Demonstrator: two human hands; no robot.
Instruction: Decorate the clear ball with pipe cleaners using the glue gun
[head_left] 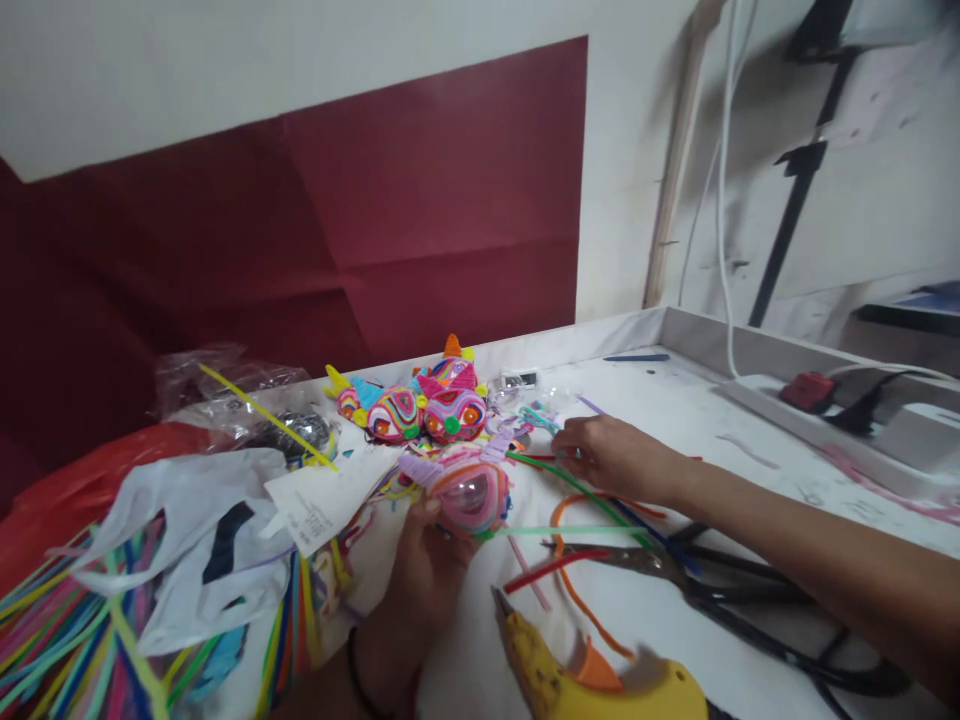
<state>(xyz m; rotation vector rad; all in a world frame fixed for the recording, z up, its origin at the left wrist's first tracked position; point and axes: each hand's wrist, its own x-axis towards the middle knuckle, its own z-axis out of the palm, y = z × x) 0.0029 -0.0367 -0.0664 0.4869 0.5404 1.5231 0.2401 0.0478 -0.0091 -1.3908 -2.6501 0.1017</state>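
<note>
My left hand (421, 570) grips a pink ball-shaped craft piece (469, 492) wrapped in coloured pipe cleaners, held just above the white table (675, 410). My right hand (611, 455) reaches forward and rests on the table, fingers down on a green pipe cleaner (581, 490) near small clear plastic bits (540, 405). Whether it pinches anything is hidden. Behind the held piece sit finished colourful craft figures (420, 405).
A yellow glue gun (585, 680) lies at the front. Black scissors (697, 580) and loose red and orange pipe cleaners (559, 565) lie under my right arm. A pile of pipe cleaners and plastic bags (150, 580) fills the left. A white raised ledge (787, 400) with cables borders the right.
</note>
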